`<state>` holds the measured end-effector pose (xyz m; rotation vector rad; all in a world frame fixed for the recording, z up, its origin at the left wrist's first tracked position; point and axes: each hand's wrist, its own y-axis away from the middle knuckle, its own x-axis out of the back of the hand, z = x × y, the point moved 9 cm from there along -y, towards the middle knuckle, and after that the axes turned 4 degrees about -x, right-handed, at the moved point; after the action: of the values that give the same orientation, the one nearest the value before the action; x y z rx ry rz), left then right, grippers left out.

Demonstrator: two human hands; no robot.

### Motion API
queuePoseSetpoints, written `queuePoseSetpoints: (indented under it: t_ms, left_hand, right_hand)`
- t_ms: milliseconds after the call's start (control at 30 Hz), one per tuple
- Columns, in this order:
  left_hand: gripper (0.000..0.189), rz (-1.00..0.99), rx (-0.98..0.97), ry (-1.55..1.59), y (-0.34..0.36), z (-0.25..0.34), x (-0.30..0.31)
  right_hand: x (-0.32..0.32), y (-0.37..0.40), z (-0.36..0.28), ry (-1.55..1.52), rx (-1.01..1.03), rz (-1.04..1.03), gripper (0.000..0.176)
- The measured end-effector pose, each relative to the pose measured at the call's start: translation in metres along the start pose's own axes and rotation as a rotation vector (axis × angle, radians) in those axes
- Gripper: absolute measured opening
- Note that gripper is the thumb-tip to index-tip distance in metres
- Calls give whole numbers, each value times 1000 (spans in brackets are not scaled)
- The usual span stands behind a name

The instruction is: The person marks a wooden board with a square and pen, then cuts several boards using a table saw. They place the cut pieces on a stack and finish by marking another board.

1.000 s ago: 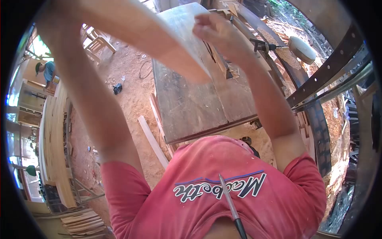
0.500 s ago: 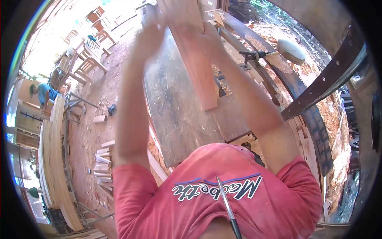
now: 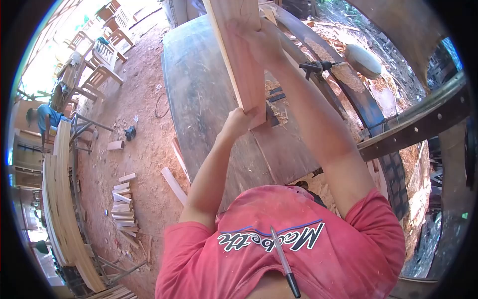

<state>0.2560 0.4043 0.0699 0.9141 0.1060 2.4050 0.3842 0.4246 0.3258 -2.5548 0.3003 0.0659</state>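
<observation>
A long pale wooden board (image 3: 238,55) lies lengthwise above the worn saw table (image 3: 199,89), held by both my hands. My left hand (image 3: 238,122) grips the board's near end from below and the side. My right hand (image 3: 259,40) rests on top of the board farther along, fingers pressed onto its face. Beside the board's near end lies sawdust around the dark blade slot (image 3: 275,95). A pen (image 3: 283,259) hangs at the neck of my red shirt.
A clamp (image 3: 316,65) and a rounded pale object (image 3: 363,60) sit right of the table, along a dark curved band-saw frame (image 3: 383,129). Short offcuts (image 3: 122,204) litter the dirt floor. Stacked planks (image 3: 59,199) lie at left. Another person (image 3: 45,117) bends at far left, near wooden chairs (image 3: 102,60).
My left hand has dropped from the board's far part down to its near end. The board has come lower and closer to the table. The view has tilted a little.
</observation>
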Motion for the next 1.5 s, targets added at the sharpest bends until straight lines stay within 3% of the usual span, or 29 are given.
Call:
queuePoseSetpoints:
  t_ms: [100, 233, 300, 533, 600, 700, 833, 1000, 1500]
  left_hand:
    - [65, 44, -48, 1, -22, -3, 6]
    - [65, 28, -65, 79, -28, -7, 1]
    - [64, 33, -102, 138, -28, -5, -1]
    - [62, -4, -121, 199, -28, -11, -11]
    - [58, -17, -110, 258, -22, -6, -12]
    - [58, 54, -132, 241, -24, -7, -9]
    - [57, 39, -26, 228, -32, -10, -4]
    - [55, 105, -79, 204, -45, -9, 7]
    - [62, 142, -93, 213, -79, -19, 21]
  right_hand:
    - [3, -13, 14, 61, -39, 4, 37]
    - [10, -22, 42, 46, -116, -66, 42]
    - [6, -18, 30, -163, -109, -66, 38]
    - [19, 14, 78, -20, -275, -12, 44]
    - [19, 11, 71, -25, -113, 12, 42]
    - [17, 8, 63, 54, -31, 20, 39]
    - [12, 2, 60, 63, -72, 67, 39]
    - [3, -13, 66, -148, -29, -21, 34]
    - [3, -40, 91, -120, -25, 22, 31]
